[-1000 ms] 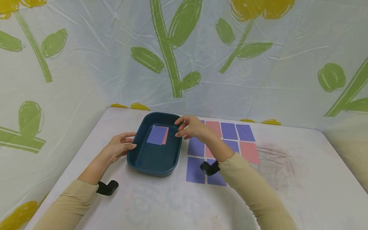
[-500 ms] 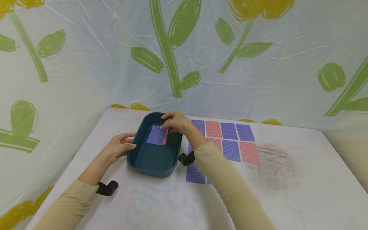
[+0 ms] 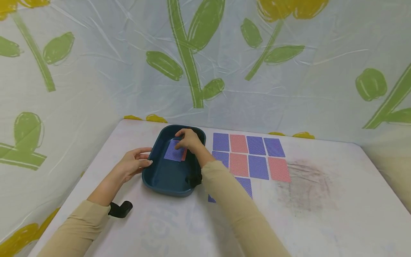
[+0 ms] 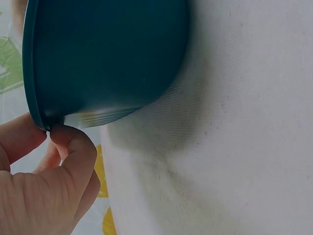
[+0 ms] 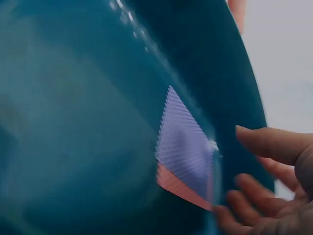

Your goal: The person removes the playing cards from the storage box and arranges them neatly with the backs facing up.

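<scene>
A dark teal plastic tub (image 3: 167,178) stands on the table. My left hand (image 3: 133,164) is at its left side, and in the left wrist view thumb and finger pinch the rim. Inside the tub lie a blue-backed playing card (image 3: 171,153) and, partly under it, a red-backed playing card (image 5: 180,188). My right hand (image 3: 189,140) reaches over the tub's far right side, above these cards. Its fingers are loosely bent and spread, with nothing between them in the right wrist view. The hand covers part of the cards in the head view.
Right of the tub, face-down cards lie in rows, some red-backed (image 3: 238,143), others blue-backed (image 3: 258,167). My right sleeve (image 3: 237,207) hides part of the nearest row. A flower-printed sheet (image 3: 244,96) rises behind the table. Dark smudges (image 3: 305,185) mark the tabletop.
My right hand has moved left from beyond the tub's right rim to over the cards inside. More of the laid-out rows shows now. My left hand stays at the rim.
</scene>
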### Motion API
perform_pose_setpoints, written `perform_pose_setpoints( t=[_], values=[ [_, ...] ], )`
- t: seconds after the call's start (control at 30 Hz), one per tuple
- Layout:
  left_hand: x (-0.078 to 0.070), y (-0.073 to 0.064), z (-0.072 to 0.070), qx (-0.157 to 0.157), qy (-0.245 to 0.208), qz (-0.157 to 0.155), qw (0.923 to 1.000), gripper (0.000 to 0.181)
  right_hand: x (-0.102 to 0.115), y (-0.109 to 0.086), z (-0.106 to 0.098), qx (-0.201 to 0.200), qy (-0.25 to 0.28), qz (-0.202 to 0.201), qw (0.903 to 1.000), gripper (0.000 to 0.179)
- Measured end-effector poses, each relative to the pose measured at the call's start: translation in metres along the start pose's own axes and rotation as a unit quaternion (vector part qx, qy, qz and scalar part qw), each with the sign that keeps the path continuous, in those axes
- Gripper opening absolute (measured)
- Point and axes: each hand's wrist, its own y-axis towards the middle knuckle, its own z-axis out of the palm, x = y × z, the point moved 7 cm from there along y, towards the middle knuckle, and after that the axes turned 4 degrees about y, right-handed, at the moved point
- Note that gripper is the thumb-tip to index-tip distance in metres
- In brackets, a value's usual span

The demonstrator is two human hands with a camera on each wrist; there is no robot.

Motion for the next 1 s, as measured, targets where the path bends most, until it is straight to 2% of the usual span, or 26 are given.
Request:
perform_pose_setpoints(
  t=[0.13, 0.2, 0.37, 0.47, 0.73, 1.0],
  values=[
    [0.000, 0.000, -0.002, 0.001, -0.002, -0.001, 1.0000, 0.059, -0.008, 0.008, 0.007, -0.024, -0.066, -0.034, 0.9970, 0.049],
    [0.000, 0.000, -0.002, 0.001, -0.004, -0.001, 1.0000, 0.059, -0.014, 0.011, 0.010, -0.024, -0.106, -0.033, 0.9935, 0.054],
    [0.000, 0.001, -0.001, 0.004, -0.006, -0.003, 1.0000, 0.060, -0.023, 0.011, 0.017, 0.011, -0.176, -0.018, 0.9842, 0.072],
    [0.000, 0.001, -0.001, 0.003, -0.003, -0.004, 1.0000, 0.060, -0.023, 0.008, 0.021, 0.031, -0.207, -0.020, 0.9777, 0.076],
    [0.001, 0.001, -0.002, -0.002, 0.002, -0.006, 1.0000, 0.059, -0.025, 0.002, 0.028, 0.075, -0.244, -0.005, 0.9670, 0.081],
    [0.001, 0.000, -0.002, -0.002, 0.000, -0.006, 1.0000, 0.060, -0.024, 0.001, 0.029, 0.079, -0.269, -0.002, 0.9599, 0.083]
  ],
)
